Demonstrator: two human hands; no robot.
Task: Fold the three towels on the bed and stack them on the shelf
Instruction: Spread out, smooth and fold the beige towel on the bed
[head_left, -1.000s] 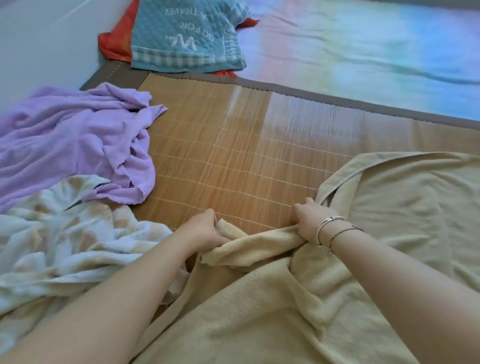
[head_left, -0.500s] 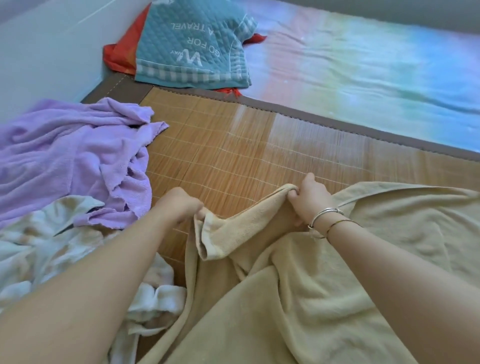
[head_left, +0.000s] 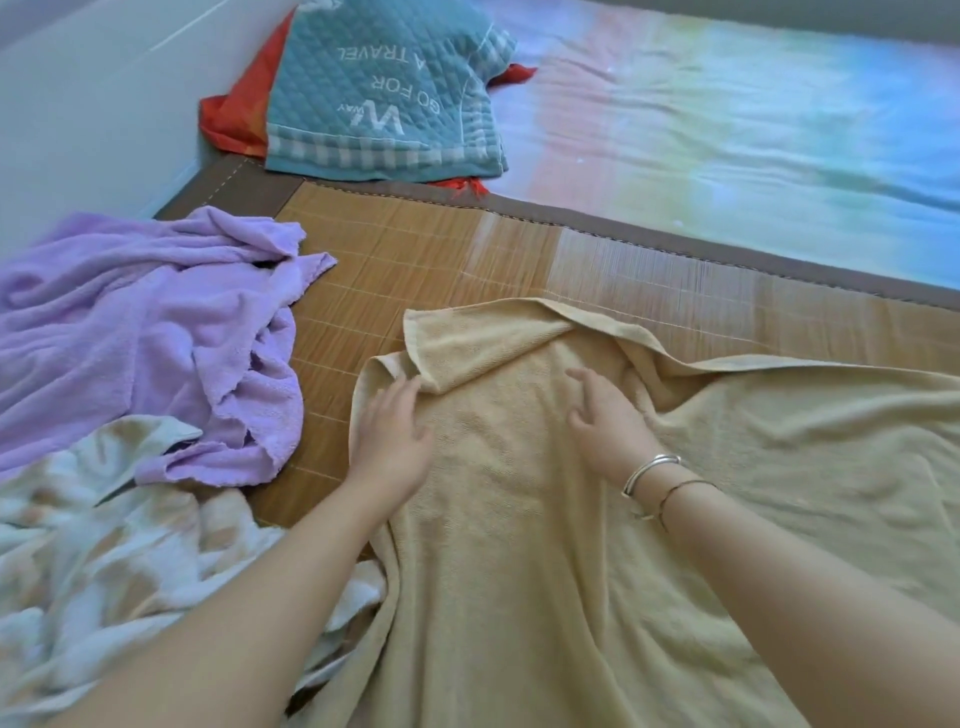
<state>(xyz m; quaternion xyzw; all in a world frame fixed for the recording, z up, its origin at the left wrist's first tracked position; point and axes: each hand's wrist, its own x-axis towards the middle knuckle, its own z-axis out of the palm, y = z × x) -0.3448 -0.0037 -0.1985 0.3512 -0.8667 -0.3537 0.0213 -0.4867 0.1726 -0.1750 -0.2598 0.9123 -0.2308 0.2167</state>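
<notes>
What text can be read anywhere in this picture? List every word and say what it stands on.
"GO FOR A TRAVEL": white letters on the teal quilted cloth, upside down to the camera.
"W" with small "WAY": white logo on the same cloth; the small letters are barely legible.
No other text shows on the towels, mat or sheet.

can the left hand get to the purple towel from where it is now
Probably yes: the left hand lies open on the beige towel, and only bare bamboo mat separates it from the purple towel.
</notes>
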